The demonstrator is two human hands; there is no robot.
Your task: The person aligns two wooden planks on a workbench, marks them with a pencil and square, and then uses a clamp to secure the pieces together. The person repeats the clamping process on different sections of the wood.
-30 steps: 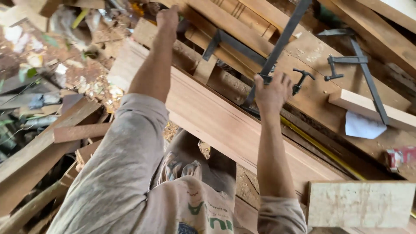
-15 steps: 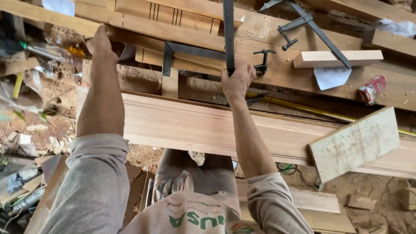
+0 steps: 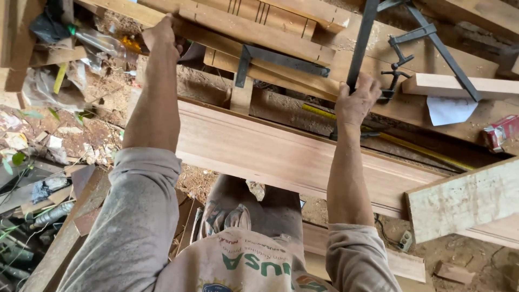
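Observation:
Both my arms reach forward over a long moulded wooden board (image 3: 281, 154). My right hand (image 3: 357, 100) is closed around the dark steel bar of a bar clamp (image 3: 363, 38) that runs up out of view. My left hand (image 3: 162, 35) grips the end of a stack of light wooden planks (image 3: 259, 32) at the far side. A black metal bracket (image 3: 281, 60) sits on those planks between my hands. A second clamp's screw handle (image 3: 397, 73) lies just right of my right hand.
A short wood block (image 3: 459, 85) with white paper (image 3: 451, 111) under it lies at right, beside a small red packet (image 3: 500, 132). A pale plank offcut (image 3: 465, 200) juts in at lower right. Scrap wood, a plastic bottle (image 3: 100, 43) and debris cover the dirt at left.
The view has swung so the boards now lie more level. My right hand has slid up along the clamp bar, and my left hand stays on the plank ends.

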